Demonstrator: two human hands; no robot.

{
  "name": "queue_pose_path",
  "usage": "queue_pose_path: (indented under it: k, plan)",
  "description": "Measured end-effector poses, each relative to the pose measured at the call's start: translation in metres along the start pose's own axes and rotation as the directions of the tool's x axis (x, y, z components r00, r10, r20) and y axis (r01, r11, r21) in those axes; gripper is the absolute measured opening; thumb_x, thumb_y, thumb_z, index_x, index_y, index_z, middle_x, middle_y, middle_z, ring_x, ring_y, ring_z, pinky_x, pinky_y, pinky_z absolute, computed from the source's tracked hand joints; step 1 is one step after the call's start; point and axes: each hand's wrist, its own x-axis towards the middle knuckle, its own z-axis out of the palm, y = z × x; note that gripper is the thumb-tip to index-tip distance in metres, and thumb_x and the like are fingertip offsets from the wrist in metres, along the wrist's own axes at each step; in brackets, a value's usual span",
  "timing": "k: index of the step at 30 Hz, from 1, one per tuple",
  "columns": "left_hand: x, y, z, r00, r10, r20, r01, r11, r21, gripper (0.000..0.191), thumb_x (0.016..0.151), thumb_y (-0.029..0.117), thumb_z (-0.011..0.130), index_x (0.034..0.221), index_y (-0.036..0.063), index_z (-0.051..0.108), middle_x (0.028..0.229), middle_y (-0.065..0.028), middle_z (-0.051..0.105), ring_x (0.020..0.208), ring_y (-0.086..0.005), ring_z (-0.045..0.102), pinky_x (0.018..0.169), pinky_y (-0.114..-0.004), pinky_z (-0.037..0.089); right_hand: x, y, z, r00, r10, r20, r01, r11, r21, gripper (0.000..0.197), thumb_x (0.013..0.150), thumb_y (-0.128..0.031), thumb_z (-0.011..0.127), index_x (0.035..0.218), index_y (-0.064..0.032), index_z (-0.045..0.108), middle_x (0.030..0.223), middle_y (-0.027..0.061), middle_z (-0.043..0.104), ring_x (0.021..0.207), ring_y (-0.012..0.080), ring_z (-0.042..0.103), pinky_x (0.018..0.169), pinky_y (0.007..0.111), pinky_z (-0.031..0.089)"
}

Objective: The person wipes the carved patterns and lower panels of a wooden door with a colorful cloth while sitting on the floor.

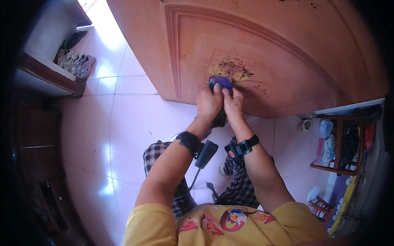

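A bunched purple cloth (223, 81) is gripped by my left hand (209, 101) and my right hand (234, 104), held close together in front of me. A brown wooden door (189, 66) stands just beyond the cloth. Its carved relief (232, 66) bears dark and yellowish marks right above my hands. The cloth is at the lower edge of these marks; whether it presses on the wood is hard to tell. Something dark hangs below my hands, partly hidden by them. Straps with black devices sit on both my wrists.
Shoes (78, 63) stand in a row by a white wall at upper left. Dark wooden furniture (38, 129) lines the left side. At right are a wooden rack (334, 170) holding bags, a light clog (304, 126) and a small red stool (321, 209). Pale tiles (87, 132) cover the floor.
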Motion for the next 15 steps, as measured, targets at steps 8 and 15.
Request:
queue_pose_path:
  k: [8, 15]
  plan:
    - [0.008, 0.026, -0.005, 0.992, -0.044, 0.116, 0.064, 0.983, -0.175, 0.041, 0.086, 0.034, 0.047, 0.088, -0.0058, 0.059, 0.076, -0.0254, 0.06, 0.075, -0.0349, 0.06, 0.07, -0.039, 0.045, 0.006, -0.024, -0.013, 0.999, -0.039, -0.001, 0.039, 0.979, 0.201, 0.02, 0.082, -0.017, 0.056, 0.086, 0.0031, 0.06, 0.066, 0.0033, 0.057, 0.066, 0.0054, 0.047, 0.06, 0.025, 0.042]
    - [0.002, 0.072, -0.019, 0.916, 0.336, -0.218, -0.398, 0.817, -0.416, 0.031, 0.086, 0.028, 0.048, 0.08, -0.0004, 0.058, 0.07, -0.0238, 0.058, 0.067, -0.0398, 0.057, 0.062, -0.043, 0.046, 0.003, -0.082, -0.012, 0.917, -0.365, -0.16, 0.38, 0.921, 0.082, 0.021, 0.081, -0.016, 0.058, 0.089, 0.0038, 0.059, 0.076, 0.01, 0.063, 0.072, 0.0101, 0.056, 0.067, 0.027, 0.046]
